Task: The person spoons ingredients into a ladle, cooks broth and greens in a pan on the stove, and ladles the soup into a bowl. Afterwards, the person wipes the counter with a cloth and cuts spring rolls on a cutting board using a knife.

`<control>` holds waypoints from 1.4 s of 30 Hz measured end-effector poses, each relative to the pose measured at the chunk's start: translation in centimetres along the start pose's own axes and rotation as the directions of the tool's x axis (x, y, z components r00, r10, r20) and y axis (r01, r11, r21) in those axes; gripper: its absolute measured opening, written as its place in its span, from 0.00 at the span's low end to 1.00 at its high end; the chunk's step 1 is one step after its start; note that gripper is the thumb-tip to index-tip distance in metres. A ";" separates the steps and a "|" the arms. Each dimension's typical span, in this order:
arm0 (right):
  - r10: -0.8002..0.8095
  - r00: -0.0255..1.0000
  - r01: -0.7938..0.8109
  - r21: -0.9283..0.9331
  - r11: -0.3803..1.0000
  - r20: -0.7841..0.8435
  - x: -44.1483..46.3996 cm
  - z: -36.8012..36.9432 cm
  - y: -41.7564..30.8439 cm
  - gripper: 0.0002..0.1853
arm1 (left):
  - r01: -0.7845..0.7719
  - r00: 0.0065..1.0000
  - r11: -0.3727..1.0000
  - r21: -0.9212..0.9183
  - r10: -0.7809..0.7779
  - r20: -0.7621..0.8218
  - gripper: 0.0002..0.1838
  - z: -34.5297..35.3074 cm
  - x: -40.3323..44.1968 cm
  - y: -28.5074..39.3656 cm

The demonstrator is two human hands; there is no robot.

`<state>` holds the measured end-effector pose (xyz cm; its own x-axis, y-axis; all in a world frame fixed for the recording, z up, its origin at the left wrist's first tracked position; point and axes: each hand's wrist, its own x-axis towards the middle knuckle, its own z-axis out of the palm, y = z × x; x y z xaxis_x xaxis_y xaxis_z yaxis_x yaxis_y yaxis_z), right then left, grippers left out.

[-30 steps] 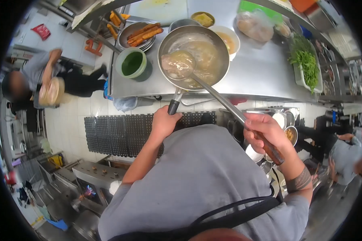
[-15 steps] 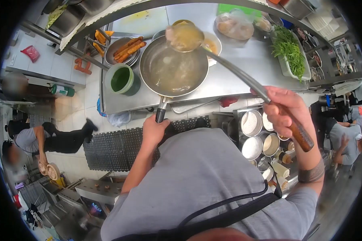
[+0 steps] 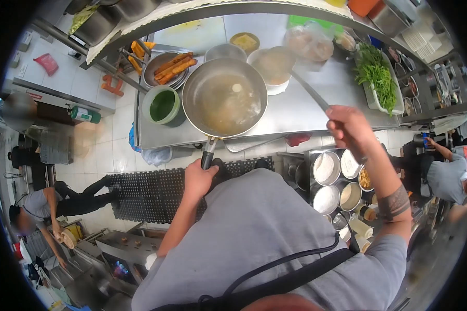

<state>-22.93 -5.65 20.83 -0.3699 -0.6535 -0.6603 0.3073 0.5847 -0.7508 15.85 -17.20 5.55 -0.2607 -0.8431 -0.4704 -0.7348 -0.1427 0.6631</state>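
Observation:
My left hand (image 3: 198, 179) is closed round the black handle of a frying pan (image 3: 224, 98), which holds a thin, cloudy yellowish liquid with one small pale round spot. My right hand (image 3: 347, 127) grips a long-handled ladle (image 3: 308, 89). The ladle's blurred bowl is over a white bowl (image 3: 276, 83) right of the pan; whether they touch is unclear. Left of the pan stand a tub of green liquid (image 3: 164, 105) and a metal bowl with long orange-brown pieces (image 3: 174, 68). Behind it is a small dish with something yellow (image 3: 244, 42).
Leafy greens (image 3: 377, 78) fill a white container at the counter's right. A plastic bag (image 3: 308, 41) lies behind the white bowl. Metal tubs (image 3: 326, 168) stand at lower right. One person (image 3: 39, 205) is at far left, others (image 3: 446, 179) at far right.
The ladle has swung from above the pan, first to its back edge, then right over the white bowl. The pan's lumpy contents seen earlier in the ladle are now blurred. The person at left has moved down.

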 end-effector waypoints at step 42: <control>0.111 0.973 -0.064 -0.225 0.972 0.204 -7.0 0.6 8.8 0.25 | 0.018 1.000 1.000 0.023 -0.017 -0.014 0.20 2.4 -0.6 1.4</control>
<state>-17.15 3.81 18.86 -0.1469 -0.6689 -0.7287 0.1246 0.7183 -0.6845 13.46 -15.62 5.33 -0.2394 -0.8476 -0.4737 -0.7537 -0.1453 0.6409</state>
